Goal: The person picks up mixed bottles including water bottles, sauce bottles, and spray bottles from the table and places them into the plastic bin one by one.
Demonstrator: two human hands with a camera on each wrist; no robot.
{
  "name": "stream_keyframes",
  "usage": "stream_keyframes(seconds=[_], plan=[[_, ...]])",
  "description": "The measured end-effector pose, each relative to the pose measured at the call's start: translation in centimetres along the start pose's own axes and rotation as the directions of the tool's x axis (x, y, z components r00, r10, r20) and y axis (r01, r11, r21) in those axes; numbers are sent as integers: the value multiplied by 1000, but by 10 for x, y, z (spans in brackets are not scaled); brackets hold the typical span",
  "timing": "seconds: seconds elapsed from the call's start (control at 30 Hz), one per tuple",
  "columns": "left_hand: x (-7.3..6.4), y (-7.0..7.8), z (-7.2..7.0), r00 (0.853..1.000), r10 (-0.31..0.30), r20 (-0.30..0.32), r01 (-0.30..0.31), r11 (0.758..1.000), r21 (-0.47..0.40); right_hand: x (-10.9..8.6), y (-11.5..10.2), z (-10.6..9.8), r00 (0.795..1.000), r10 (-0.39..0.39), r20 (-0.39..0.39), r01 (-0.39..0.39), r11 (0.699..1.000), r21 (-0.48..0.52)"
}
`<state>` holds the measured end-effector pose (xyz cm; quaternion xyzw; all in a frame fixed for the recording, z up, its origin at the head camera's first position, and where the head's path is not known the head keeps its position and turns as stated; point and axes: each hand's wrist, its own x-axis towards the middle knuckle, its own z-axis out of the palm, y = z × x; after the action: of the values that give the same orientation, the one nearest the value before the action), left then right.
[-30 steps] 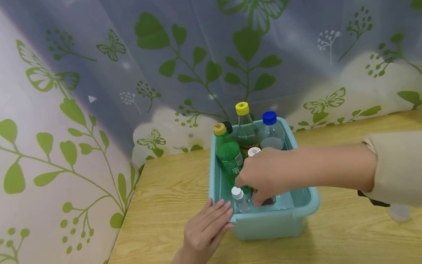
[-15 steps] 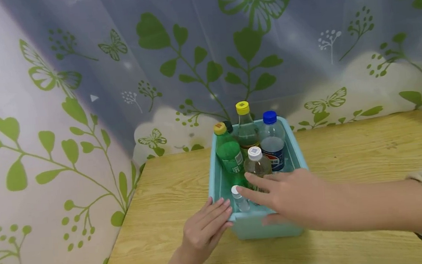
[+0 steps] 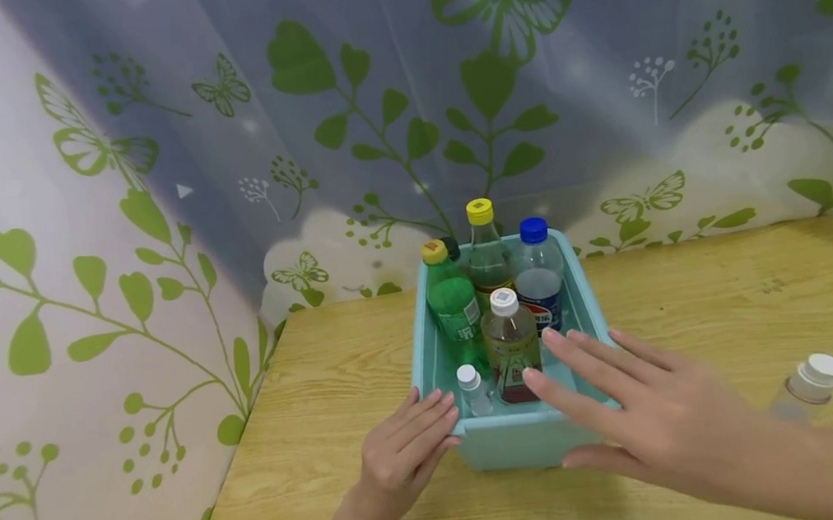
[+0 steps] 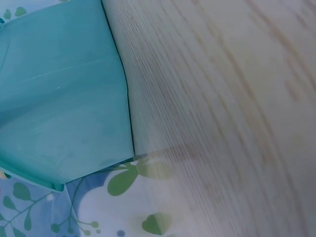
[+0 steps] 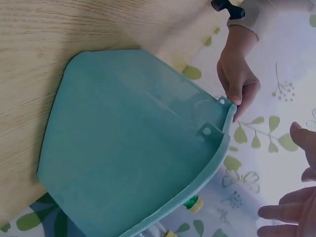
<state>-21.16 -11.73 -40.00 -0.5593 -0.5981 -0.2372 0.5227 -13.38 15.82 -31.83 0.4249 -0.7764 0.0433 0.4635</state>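
A light-blue plastic bin [image 3: 525, 440] stands on the table with several bottles upright inside. My left hand [image 3: 399, 451] grips its near left corner; in the right wrist view, the left thumb presses the rim from outside. My right hand [image 3: 646, 417], fingers spread and holding nothing, is over the near right corner, beside a white-capped bottle of brown drink [image 3: 512, 351]. Near the left hand stands a small clear bottle [image 3: 475, 393] with a white cap. Behind are a green bottle [image 3: 453, 298], a yellow-capped bottle [image 3: 487, 258] and a blue-capped bottle [image 3: 539, 278]. A dark cap is partly hidden behind the green bottle.
On the wooden table [image 3: 325, 400], a clear bottle with a white cap [image 3: 817, 378] stands at the right, partly hidden by my right forearm. A curtain [image 3: 387, 89] with leaf and butterfly prints hangs behind the table. A similarly printed surface [image 3: 95, 321] borders the left side.
My right hand has let go of the brown drink bottle and drawn back right and toward me, its fingers spreading. The white-capped bottle at right has come into sight. My left hand stays put.
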Motion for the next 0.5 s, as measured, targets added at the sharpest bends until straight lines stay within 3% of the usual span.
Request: stream_keyframes(seconds=[0.13,0.5], plan=[[0,1,1,1000,-3,-4,3,1000,-4,-5,6,-2,994,22,-110,-24,1000,-17],[3,2,2,998,2,-56,-3,1000,-23,-23,22,-10,981,94,-172,-110,990,-85]])
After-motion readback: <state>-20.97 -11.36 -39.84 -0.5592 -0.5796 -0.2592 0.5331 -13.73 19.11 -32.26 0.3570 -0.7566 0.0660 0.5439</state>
